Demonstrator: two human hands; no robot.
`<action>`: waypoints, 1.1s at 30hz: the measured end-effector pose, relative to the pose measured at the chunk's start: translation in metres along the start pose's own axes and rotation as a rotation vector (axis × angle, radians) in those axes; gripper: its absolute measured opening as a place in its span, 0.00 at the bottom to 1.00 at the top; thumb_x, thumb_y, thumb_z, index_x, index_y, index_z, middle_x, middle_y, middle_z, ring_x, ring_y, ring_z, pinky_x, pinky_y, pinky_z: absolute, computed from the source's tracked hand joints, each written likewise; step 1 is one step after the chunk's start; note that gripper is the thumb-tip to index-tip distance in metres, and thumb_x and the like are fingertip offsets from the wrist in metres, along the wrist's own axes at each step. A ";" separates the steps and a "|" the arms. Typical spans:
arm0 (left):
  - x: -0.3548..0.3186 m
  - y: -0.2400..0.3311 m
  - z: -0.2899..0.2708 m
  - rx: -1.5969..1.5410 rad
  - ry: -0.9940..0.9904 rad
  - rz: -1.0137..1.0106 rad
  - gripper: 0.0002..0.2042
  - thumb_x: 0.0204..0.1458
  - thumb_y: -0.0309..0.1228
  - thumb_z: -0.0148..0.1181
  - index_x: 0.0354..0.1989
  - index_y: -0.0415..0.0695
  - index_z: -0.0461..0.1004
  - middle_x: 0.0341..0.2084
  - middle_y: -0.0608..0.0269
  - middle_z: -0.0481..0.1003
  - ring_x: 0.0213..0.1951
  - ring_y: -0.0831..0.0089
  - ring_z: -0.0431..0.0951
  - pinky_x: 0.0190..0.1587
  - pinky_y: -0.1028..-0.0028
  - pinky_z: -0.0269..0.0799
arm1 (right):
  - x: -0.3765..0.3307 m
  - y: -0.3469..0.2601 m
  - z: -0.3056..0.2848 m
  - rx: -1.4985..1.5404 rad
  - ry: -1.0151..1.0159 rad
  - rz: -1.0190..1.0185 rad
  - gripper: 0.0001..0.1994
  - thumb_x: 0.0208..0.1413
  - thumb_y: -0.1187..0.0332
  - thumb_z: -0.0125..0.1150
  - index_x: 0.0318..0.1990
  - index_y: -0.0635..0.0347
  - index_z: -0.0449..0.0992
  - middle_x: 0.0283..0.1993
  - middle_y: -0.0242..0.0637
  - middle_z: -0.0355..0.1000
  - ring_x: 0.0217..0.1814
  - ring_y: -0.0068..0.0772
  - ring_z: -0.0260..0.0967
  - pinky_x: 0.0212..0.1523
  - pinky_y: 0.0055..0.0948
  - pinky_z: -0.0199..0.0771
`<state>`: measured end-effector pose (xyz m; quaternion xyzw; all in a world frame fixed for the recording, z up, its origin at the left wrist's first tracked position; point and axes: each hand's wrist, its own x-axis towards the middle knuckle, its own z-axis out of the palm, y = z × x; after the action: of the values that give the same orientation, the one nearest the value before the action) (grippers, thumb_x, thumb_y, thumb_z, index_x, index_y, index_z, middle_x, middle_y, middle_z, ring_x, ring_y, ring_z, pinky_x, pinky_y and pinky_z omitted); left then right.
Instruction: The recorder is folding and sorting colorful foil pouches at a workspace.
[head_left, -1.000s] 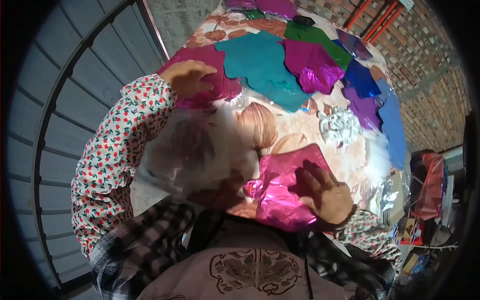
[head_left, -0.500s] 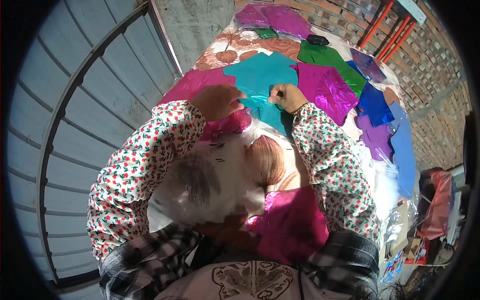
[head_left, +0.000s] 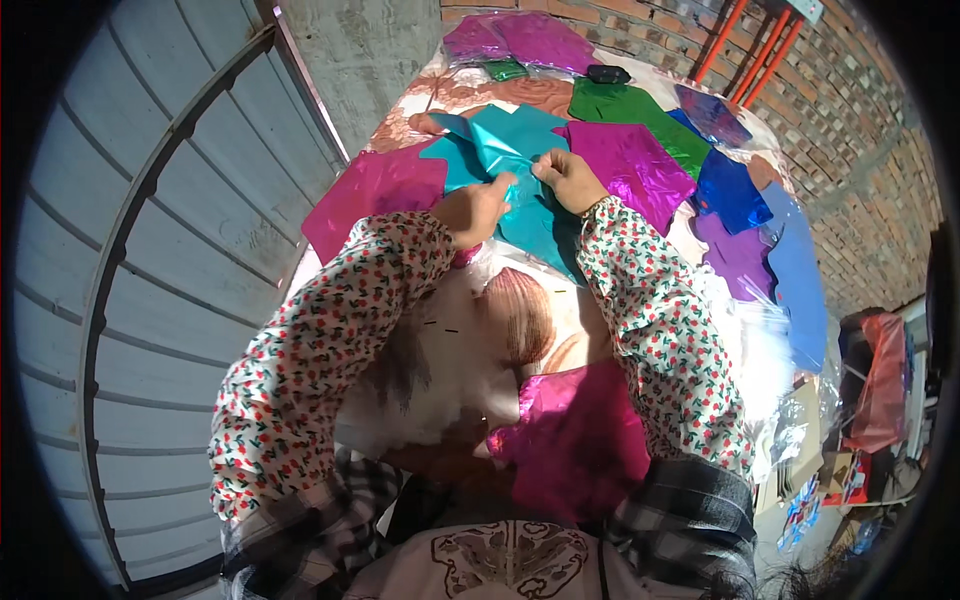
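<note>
My left hand (head_left: 476, 212) is closed at the lower part of a shiny teal foil-like sheet (head_left: 545, 215), fingertips pinched on it. Close by on the right, my right hand (head_left: 572, 182) pinches the same sheet between thumb and forefinger. Between and beyond the hands, a part of the sheet stands up in a bright fold. Teal material also lies flat behind that fold; whether it is a separate piece I cannot tell. A magenta sheet (head_left: 375, 195) lies left of my left hand, and a shinier magenta sheet (head_left: 630, 165) lies right of my right hand.
A flower-patterned cloth (head_left: 545, 95) covers the table. Green (head_left: 640, 120), blue (head_left: 735, 190) and purple (head_left: 735, 255) sheets lie to the right. Clear plastic (head_left: 420, 370) and another magenta piece (head_left: 580, 440) are near me. A small black object (head_left: 608, 74) sits at the far side.
My left hand has moved right, toward my right hand, and closed on the teal sheet. Part of the sheet that lay flat is now lifted and folded up. The view has shifted slightly.
</note>
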<state>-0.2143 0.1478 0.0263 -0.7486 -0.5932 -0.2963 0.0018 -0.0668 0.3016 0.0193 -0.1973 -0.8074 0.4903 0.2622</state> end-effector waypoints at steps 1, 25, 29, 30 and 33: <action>0.005 0.007 0.005 0.006 0.010 -0.085 0.15 0.49 0.26 0.52 0.47 0.40 0.68 0.31 0.51 0.75 0.33 0.53 0.75 0.33 0.60 0.70 | -0.001 -0.003 -0.005 0.058 0.072 -0.111 0.08 0.54 0.66 0.57 0.31 0.62 0.71 0.25 0.27 0.67 0.29 0.18 0.62 0.32 0.22 0.64; 0.032 0.040 -0.045 0.209 -0.431 0.105 0.20 0.49 0.35 0.58 0.49 0.38 0.69 0.50 0.48 0.69 0.52 0.54 0.68 0.55 0.65 0.63 | -0.319 -0.094 0.035 0.196 0.069 0.484 0.09 0.54 0.69 0.58 0.37 0.65 0.69 0.20 0.34 0.69 0.17 0.26 0.67 0.19 0.26 0.66; -0.036 0.103 -0.059 -0.314 -0.456 -0.026 0.31 0.37 0.36 0.69 0.53 0.41 0.65 0.47 0.49 0.69 0.52 0.55 0.69 0.54 0.66 0.64 | -0.351 -0.099 -0.035 -0.320 0.322 0.312 0.11 0.53 0.71 0.59 0.42 0.65 0.71 0.27 0.38 0.71 0.26 0.28 0.71 0.27 0.24 0.70; -0.053 0.126 -0.068 -0.243 -0.513 0.069 0.34 0.34 0.37 0.70 0.53 0.43 0.65 0.48 0.50 0.68 0.53 0.55 0.68 0.55 0.65 0.63 | -0.362 -0.108 -0.059 -0.452 0.392 0.513 0.11 0.51 0.72 0.60 0.42 0.65 0.71 0.31 0.39 0.71 0.30 0.29 0.72 0.30 0.25 0.71; -0.095 0.154 -0.051 -0.106 -0.549 0.193 0.36 0.31 0.38 0.71 0.54 0.45 0.65 0.51 0.53 0.66 0.56 0.54 0.64 0.57 0.61 0.60 | -0.416 -0.079 -0.115 -1.229 0.512 0.539 0.11 0.48 0.69 0.58 0.41 0.60 0.73 0.40 0.43 0.70 0.38 0.49 0.70 0.33 0.40 0.69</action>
<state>-0.1115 -0.0002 0.0796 -0.8528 -0.4813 -0.1118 -0.1694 0.3256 0.1062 0.0377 -0.6107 -0.7738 -0.0667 0.1546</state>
